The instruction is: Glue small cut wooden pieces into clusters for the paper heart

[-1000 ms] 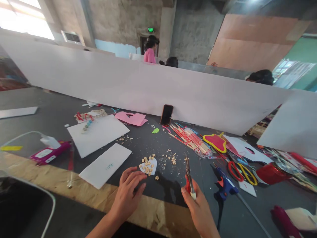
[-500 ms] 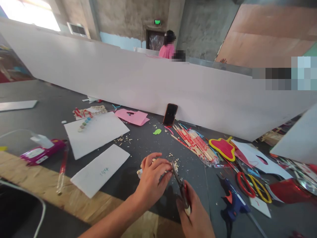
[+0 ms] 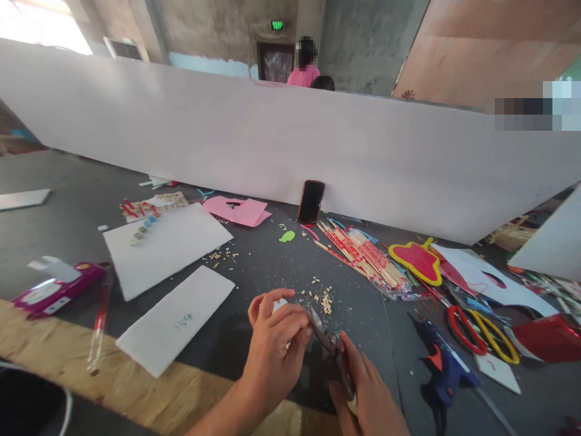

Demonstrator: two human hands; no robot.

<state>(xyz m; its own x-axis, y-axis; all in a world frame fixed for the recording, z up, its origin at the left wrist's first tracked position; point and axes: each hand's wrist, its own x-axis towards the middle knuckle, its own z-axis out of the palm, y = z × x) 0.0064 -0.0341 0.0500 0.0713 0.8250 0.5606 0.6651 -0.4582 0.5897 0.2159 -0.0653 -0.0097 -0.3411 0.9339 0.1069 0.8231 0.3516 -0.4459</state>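
Note:
Dark-handled pruning shears (image 3: 336, 351) are gripped in my right hand (image 3: 370, 387). Their jaws point up and left, right beside the fingertips of my left hand (image 3: 275, 339). That hand's thumb and fingers are pinched together, and whatever sits between them is hidden or too small to name. A white piece (image 3: 279, 304) shows partly behind the left fingers. Just beyond the shears, small cut wooden bits (image 3: 324, 300) are scattered over the dark tabletop (image 3: 267, 260).
Sticks in red-printed wrappers (image 3: 363, 251), scissors (image 3: 467, 330) and a blue glue gun (image 3: 447, 369) lie to the right. A phone (image 3: 311, 201) leans against the white partition (image 3: 227, 133). Leftward are white boards (image 3: 177, 321), pink paper (image 3: 238, 211) and a purple device (image 3: 59, 290).
The view has shifted slightly. My left hand is turned a little more upright, still pinching. The shears remain by its fingertips, and more of the wooden bits now shows.

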